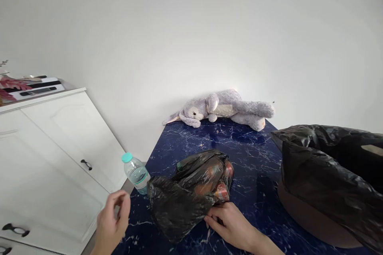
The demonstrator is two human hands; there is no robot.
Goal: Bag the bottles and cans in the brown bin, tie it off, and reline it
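Note:
A black plastic bag (182, 203) with red and orange packages (222, 191) showing through its thin film lies on the dark blue marbled table (245, 155). My right hand (229, 223) pinches the bag's near edge, the fingers closed on the film. My left hand (112, 219) is raised at the table's left edge, apart from the bag. Its fingers are curled in, and I see nothing in them. Between that hand and the bag stands a clear water bottle (137, 173) with a turquoise cap, partly full.
On the right stands a brown bin (311, 217) lined with a black bag (323, 175). A grey plush rabbit (221, 107) lies on its side at the table's far end, against the white wall. White cabinets (60, 159) with dark handles stand on the left.

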